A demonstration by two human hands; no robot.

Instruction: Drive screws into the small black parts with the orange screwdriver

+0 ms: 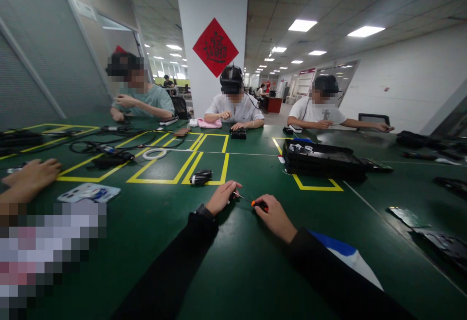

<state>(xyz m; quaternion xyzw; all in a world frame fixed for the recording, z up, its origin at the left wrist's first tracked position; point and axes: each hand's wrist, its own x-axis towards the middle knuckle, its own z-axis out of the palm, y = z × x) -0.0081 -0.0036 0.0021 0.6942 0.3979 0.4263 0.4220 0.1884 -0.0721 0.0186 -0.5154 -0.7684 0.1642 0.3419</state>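
Note:
My right hand [275, 217] is closed around the orange and black handle of a screwdriver [254, 204]. Its thin metal shaft points left, toward my left hand [221, 198]. The fingers of that hand are pinched together by the shaft's tip; whatever lies inside them is mostly hidden, though a small pale bit shows under the fingers. Both hands are low over the green table [233, 261], in front of me. Beyond my left hand, a shiny black part with a white label [201, 177] lies inside a yellow tape outline.
A large black housing [321, 159] stands right of centre. Black cables [105, 150] and a white coil [154, 153] lie left. A phone [89, 192] is near a co-worker's hand [34, 176]. Circuit boards [408, 217] are at right. Several people sit around the table.

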